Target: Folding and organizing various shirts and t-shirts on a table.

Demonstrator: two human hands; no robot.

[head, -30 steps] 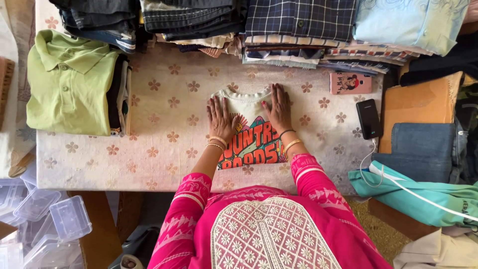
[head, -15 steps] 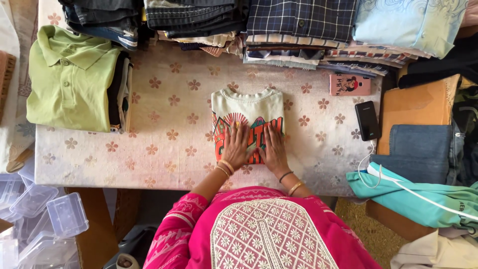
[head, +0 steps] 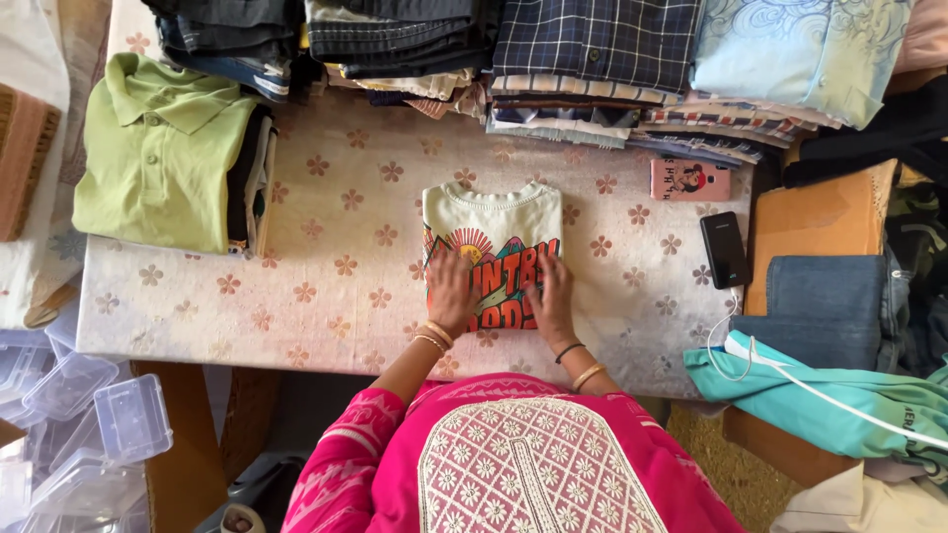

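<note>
— T-shirt, folded, lies mid-bench. How will it handle?
— Soft, light and floppy, I'd judge. My left hand and right hand lie open, flat on its lower half; I'd lift it by both folded side edges.

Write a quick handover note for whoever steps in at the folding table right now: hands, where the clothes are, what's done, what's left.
Left hand and right hand: both flat on the folded T-shirt, holding nothing.
T-shirt: mid-table, collar away from the person, print up.
Done: T-shirt folded into a neat rectangle; green polo pile at left and stacks along the far edge are folded.
Left: T-shirt not yet on a stack; teal garment at right lies unfolded.
</note>
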